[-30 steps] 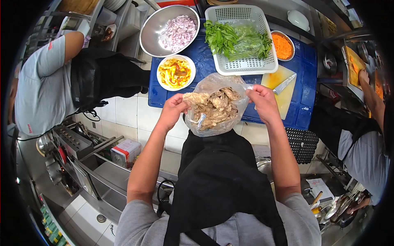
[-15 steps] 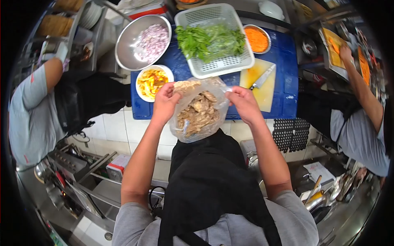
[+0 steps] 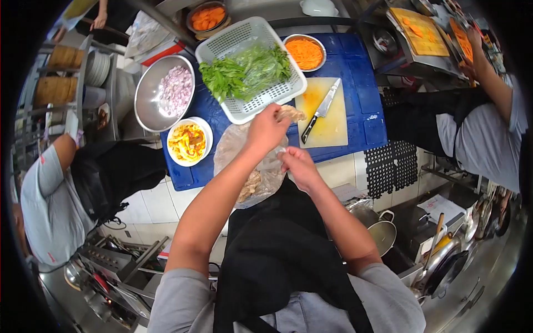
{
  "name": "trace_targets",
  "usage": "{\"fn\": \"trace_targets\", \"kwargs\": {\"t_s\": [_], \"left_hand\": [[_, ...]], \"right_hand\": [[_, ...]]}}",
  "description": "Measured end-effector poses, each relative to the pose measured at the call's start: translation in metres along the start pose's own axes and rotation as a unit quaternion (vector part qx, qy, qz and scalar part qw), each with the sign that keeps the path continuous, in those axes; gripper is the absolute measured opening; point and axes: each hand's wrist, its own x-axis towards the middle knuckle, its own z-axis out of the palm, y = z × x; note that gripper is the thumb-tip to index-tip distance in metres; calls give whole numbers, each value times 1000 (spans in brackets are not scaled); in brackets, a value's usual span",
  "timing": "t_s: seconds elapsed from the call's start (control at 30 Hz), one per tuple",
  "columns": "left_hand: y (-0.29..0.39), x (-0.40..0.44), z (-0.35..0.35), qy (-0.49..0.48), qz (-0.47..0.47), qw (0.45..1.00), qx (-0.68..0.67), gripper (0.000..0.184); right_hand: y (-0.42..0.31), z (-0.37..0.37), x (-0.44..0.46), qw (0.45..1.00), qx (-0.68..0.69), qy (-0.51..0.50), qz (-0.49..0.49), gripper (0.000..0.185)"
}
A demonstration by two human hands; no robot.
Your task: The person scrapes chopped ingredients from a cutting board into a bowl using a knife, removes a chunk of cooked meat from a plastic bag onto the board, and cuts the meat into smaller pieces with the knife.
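Note:
My left hand (image 3: 268, 129) is closed on a pale piece of meat (image 3: 291, 114), held above the near left edge of the cutting board (image 3: 325, 125). Below it, my right hand (image 3: 298, 165) pinches the rim of a clear plastic bag (image 3: 229, 145). More meat (image 3: 251, 186) lies in the bag, partly hidden by my left forearm. A knife (image 3: 322, 109) with a black handle rests on the board. Just beyond my left hand stands a white basket (image 3: 240, 115) with leafy greens (image 3: 225, 79).
On the blue table (image 3: 361, 72) are a bowl of shredded carrot (image 3: 305, 53), a steel bowl (image 3: 145, 99) of chopped onion and a white bowl (image 3: 187, 142) of yellow-red food. Co-workers stand at left (image 3: 53, 205) and right (image 3: 483, 133). A pot (image 3: 383, 236) sits at lower right.
My left hand has moved right with the meat piece, across the bag to the board's edge. My right hand still holds the bag rim, now lower. The camera view has shifted right.

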Motion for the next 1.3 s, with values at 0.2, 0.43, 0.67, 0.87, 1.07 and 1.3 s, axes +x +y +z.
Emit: {"fn": "trace_targets", "kwargs": {"t_s": [0.2, 0.43, 0.67, 0.87, 1.07, 1.3], "left_hand": [[-49, 91, 136, -80, -234, 967, -69, 29], [-59, 116, 152, -224, -320, 912, -123, 34], [-28, 70, 32, -249, 50, 967, 8, 38], [-3, -29, -119, -339, -105, 913, -203, 23], [-104, -105, -63, -271, -4, 956, 114, 31], [-134, -116, -58, -143, -40, 967, 207, 35]], "right_hand": [[38, -7, -26, 999, 33, -8, 38, 19], [66, -8, -32, 998, 11, -6, 62, 21], [31, -11, -17, 995, 94, -5, 25, 13], [-35, -13, 0, 991, 122, -36, 36, 11], [-52, -5, 14, 989, 7, -115, 94, 19], [-77, -1, 15, 991, 21, -103, 81, 10]]}}
